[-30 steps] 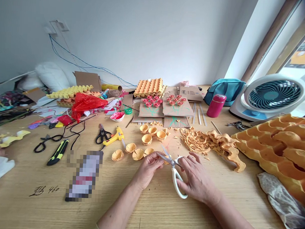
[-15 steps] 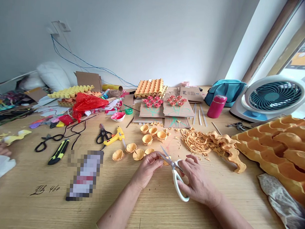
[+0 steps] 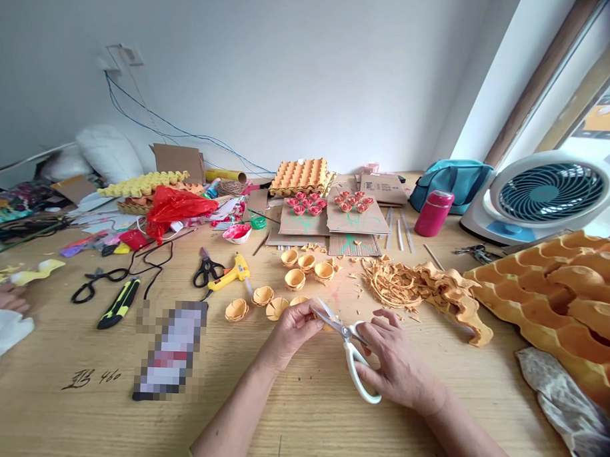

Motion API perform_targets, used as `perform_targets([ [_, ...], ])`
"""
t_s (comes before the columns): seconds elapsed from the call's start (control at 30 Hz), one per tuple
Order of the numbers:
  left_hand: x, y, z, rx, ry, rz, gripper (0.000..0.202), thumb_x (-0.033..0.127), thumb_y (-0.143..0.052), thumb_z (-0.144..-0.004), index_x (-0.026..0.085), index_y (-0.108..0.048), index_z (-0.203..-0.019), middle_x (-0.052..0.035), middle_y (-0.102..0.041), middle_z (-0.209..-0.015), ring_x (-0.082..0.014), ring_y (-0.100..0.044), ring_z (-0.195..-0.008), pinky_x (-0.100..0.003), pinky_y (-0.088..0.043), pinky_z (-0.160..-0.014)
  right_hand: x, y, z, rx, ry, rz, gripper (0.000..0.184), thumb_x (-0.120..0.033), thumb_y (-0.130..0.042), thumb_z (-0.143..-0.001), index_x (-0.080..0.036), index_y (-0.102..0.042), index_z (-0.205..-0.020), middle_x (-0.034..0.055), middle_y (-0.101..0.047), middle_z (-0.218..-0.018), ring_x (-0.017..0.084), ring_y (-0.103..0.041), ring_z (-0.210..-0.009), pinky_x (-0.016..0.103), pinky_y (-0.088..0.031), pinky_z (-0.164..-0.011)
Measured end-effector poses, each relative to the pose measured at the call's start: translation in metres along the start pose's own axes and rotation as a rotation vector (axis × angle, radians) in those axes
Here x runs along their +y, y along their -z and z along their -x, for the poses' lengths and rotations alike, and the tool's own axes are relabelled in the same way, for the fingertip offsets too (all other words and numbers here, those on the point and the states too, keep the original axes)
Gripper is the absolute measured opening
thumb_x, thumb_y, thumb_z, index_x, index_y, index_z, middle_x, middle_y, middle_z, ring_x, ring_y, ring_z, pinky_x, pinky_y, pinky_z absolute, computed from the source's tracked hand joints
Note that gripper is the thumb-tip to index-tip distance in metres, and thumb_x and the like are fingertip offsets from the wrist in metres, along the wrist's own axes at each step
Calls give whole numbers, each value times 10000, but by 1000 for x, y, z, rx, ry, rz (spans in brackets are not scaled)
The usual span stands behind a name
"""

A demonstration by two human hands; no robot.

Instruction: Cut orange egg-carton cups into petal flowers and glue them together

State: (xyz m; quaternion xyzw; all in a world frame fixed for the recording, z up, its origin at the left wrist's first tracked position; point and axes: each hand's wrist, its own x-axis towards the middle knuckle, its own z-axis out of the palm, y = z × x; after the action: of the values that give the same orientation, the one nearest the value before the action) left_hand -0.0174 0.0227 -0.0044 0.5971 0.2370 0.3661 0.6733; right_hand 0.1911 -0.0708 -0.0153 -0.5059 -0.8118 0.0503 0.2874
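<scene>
My right hand point(image 3: 398, 362) is wrapped round white-handled scissors point(image 3: 359, 370), with fingers in the loops. Their blades point(image 3: 332, 316) stand apart and point up and left, towards the fingertips of my left hand point(image 3: 297, 328). That hand is closed in a pinch on a small piece of orange egg tray, mostly hidden by the fingers and blades. Just beyond it, several cut egg-tray cups point(image 3: 294, 279) stand on the table, some with slit, petal-like rims. Orange trimmings point(image 3: 390, 285) lie heaped past my right hand.
A large orange egg tray point(image 3: 573, 284) and a fan point(image 3: 546, 190) stand at the right. On the left lie a yellow glue gun point(image 3: 233, 273), black scissors point(image 3: 206, 272) and a utility knife point(image 3: 119, 304). Cardboard with red flowers point(image 3: 353, 202) lies behind. Another person's hand point(image 3: 7, 299) shows at far left.
My left hand has shifted slightly left, and the scissor blades have moved a little left with it. My right hand keeps nearly the same place.
</scene>
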Motion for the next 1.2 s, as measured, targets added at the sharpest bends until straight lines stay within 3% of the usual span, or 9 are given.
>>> perform_targets([
  [0.2,11,-3,1,-7,-19,-99,193,350,-728,-810,161,-704,-776,-23,-602,-776,-161,-525,-773,-278,-416,-778,-1,1,0,-25,-5,20,225,-406,-555,-905,-237,-414,-862,-26,-567,-753,187,-552,-692,485,-290,-1018],
  [0.63,12,0,0,-12,-27,-180,155,308,-708,-814,161,-686,-771,-16,-592,-771,-160,-526,-766,-278,-412,-757,-2,2,1,-47,12,2,228,-367,-540,-915,-238,-380,-816,-45,-532,-712,164,-544,-655,475,-312,-1002],
  [0.9,2,6,0,79,28,-4,318,335,-811,-738,187,-556,-854,8,-577,-818,-150,-539,-783,-281,-433,-764,-1,2,1,-68,8,-41,211,-351,-541,-915,-237,-399,-808,-39,-550,-710,164,-551,-653,461,-332,-995],
  [1.2,6,8,0,105,-9,-36,367,311,-834,-700,188,-579,-933,-1,-563,-845,-147,-500,-811,-257,-404,-751,2,0,1,-78,29,-95,209,-330,-492,-951,-240,-387,-794,-35,-539,-697,154,-504,-610,411,-397,-908],
])
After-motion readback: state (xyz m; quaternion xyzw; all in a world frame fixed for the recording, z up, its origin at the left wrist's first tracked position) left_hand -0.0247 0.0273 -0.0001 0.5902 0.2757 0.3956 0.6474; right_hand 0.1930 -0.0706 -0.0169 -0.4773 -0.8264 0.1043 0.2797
